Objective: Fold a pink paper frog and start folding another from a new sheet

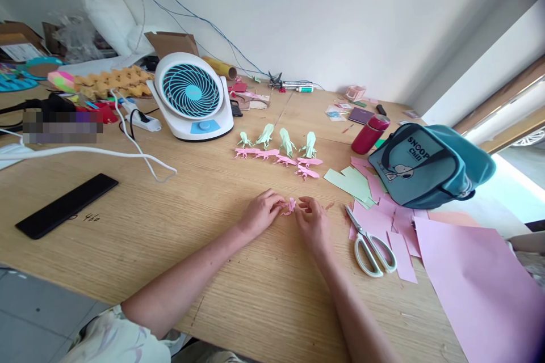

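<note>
Folded-paper work, part complete. Worktop: wood-toned, bare at the near left.

Item, in hand: one small pink paper piece, found between the two hands, in front of the ranked figures. Its edge is pinched in the grip of the left hand, finger and thumb pressed together. The right hand is held just beside it, fingers curled; whether anything is gripped there cannot be told.

Items, apparently finished: four pale green figures, stood in a row; about five pink figures, set close in front of them.

Item, apparently unfinished: the piece in hand, by judgement, since it is smaller and less clearly formed than the ranked pink ones.

Stock, unfolded: pink paper pieces, green paper pieces and one large pink sheet, all kept at the right. Scissors are laid partly over the pink pieces, unheld.
</note>
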`<state>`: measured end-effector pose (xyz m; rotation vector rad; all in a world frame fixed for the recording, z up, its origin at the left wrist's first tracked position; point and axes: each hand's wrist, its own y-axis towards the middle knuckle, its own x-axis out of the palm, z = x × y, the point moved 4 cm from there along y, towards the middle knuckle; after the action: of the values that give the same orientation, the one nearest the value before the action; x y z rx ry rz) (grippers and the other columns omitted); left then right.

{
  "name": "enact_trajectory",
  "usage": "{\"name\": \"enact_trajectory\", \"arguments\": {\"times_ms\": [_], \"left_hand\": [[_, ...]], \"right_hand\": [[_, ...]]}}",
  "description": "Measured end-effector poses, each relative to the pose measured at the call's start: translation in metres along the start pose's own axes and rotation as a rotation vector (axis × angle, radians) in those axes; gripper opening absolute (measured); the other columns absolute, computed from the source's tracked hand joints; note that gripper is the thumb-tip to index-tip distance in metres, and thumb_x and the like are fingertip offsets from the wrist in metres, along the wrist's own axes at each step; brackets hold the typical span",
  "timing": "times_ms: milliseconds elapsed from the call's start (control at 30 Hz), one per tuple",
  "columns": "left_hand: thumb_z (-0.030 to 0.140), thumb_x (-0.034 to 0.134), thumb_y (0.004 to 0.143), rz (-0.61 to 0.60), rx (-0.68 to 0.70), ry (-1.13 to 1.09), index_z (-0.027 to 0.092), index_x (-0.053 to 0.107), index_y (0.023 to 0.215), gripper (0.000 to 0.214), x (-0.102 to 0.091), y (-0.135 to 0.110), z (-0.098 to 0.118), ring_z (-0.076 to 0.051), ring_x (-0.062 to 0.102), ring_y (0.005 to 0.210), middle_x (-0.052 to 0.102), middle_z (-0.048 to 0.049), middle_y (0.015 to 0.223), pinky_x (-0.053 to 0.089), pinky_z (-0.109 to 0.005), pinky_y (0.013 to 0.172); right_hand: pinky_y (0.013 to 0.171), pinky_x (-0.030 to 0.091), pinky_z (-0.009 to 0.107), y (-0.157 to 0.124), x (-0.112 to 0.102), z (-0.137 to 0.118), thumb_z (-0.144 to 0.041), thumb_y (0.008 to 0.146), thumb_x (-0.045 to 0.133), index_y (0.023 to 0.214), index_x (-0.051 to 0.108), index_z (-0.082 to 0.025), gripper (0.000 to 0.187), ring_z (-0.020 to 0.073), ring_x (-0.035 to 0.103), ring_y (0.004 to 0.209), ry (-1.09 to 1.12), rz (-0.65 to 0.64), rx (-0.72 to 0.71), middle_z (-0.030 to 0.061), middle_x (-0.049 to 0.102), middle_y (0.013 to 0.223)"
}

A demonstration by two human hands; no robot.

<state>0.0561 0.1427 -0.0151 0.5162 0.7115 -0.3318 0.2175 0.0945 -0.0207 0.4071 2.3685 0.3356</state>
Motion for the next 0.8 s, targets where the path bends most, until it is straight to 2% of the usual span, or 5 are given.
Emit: {"name": "enact_trajectory", "arguments": {"times_ms": [200,367,667,800], "left_hand": [[0.007,0.059,0.087,-0.032,0.036,0.005,0.018,0.070,0.087,0.016,0.005,0.005,-0.003,-0.015,0.063,0.084,0.064,-0.0032,0.089,0.049,-0.026,0.077],[0.007,0.058,0.087,-0.063,0.059,0.028,0.018,0.070,0.089,0.017,0.007,0.008,-0.006,-0.016,0.063,0.084,0.066,-0.0029,0.088,0.049,-0.026,0.077],[0.007,0.056,0.088,-0.045,0.067,0.121,0.018,0.069,0.088,0.017,0.007,0.009,-0.003,-0.020,0.060,0.087,0.062,-0.0053,0.088,0.048,-0.032,0.081],[0.004,0.056,0.086,-0.045,0.074,0.084,0.019,0.069,0.089,0.020,0.006,0.007,-0.004,-0.017,0.061,0.086,0.063,-0.0035,0.089,0.049,-0.029,0.080]], "right_hand": [[0.086,0.044,0.042,0.004,0.012,-0.001,-0.040,0.090,0.056,0.097,0.062,-0.023,0.020,0.0218,0.067,0.075,-0.074,-0.017,0.027,0.0037,0.073,0.079],[0.093,0.037,0.045,0.002,0.015,0.001,-0.041,0.091,0.055,0.092,0.064,-0.023,0.020,0.0223,0.066,0.077,-0.121,-0.010,0.033,0.0048,0.074,0.082],[0.087,0.041,0.041,0.000,0.017,0.001,-0.041,0.089,0.057,0.092,0.066,-0.022,0.021,0.0221,0.065,0.077,-0.102,-0.007,0.029,0.0056,0.074,0.083],[0.078,0.046,0.035,-0.002,0.017,0.001,-0.038,0.089,0.057,0.094,0.066,-0.022,0.020,0.0212,0.065,0.077,-0.060,-0.013,0.032,0.0054,0.072,0.084]]}}
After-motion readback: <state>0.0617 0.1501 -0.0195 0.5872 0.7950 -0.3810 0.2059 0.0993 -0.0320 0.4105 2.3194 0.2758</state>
